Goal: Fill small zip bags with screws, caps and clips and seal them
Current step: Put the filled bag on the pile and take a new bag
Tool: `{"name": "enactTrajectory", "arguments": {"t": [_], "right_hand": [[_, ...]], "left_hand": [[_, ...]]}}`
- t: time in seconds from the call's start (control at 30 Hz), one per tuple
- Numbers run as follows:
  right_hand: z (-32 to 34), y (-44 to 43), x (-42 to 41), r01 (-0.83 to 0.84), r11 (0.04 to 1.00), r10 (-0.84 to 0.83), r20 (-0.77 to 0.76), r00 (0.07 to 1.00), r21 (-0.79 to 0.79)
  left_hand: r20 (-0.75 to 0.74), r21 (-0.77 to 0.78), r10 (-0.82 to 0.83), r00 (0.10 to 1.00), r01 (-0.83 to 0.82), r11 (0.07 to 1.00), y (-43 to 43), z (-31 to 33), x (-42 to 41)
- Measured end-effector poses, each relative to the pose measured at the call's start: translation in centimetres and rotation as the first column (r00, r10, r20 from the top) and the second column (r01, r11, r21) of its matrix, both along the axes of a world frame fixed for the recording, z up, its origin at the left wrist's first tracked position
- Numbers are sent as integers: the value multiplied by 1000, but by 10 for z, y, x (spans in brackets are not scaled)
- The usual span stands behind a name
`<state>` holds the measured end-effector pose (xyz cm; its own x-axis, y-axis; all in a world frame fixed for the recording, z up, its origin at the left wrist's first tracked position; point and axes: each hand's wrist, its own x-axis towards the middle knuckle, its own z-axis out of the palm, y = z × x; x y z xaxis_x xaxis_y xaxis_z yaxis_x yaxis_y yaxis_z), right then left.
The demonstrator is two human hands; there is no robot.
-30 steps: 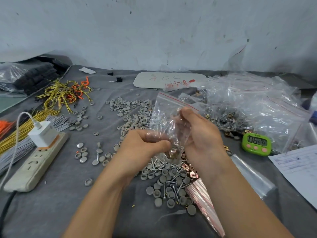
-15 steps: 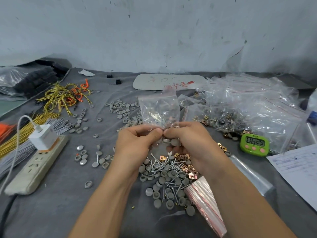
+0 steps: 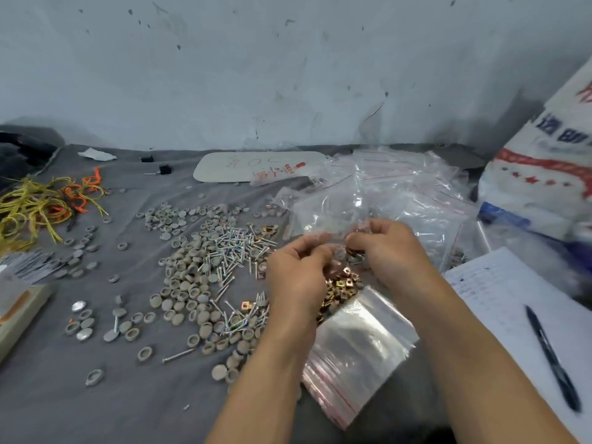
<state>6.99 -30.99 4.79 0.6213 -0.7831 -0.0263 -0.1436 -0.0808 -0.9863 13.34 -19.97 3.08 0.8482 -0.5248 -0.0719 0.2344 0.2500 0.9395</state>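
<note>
Since half a second ago the small zip bag is sinking lower between the hands. The left hand and right hand are pinching its mouth, fingers curled, probably sealing it; next comes pressing along the strip. Clear, blurred, it is hanging above loose clips.

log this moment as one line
zip bag: filled, held between both hands | left hand: pinches bag | right hand: pinches bag | seal: cannot tell

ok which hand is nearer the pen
Right. Both hands pinch a bag; the right hand is up and left of the pen, across the paper, and the left hand sits farther left again.
</note>
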Motion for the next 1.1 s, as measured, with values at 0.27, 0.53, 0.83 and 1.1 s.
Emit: {"name": "enactTrajectory", "arguments": {"t": [0.27, 0.53, 0.83, 1.1], "right_hand": [[-12, -65, -68, 253, 967, -253, -27, 967, -21], [-19, -114, -73, 501, 863, -504, 101, 858, 59], [-4, -98, 22, 427, 899, -423, 59, 904, -100], [-12, -68, 26, 465, 845, -454, 107, 885, -264]], "left_hand": [[83, 29, -272, 959, 271, 962, -59, -16, -39], [504, 358, -314, 805, 136, 924, -68, -23, -52], [572, 702, -505, 647, -66, 710, -26, -32, -24], [406, 861, -721, 561, 28, 507, -2, -23, -10]]}}
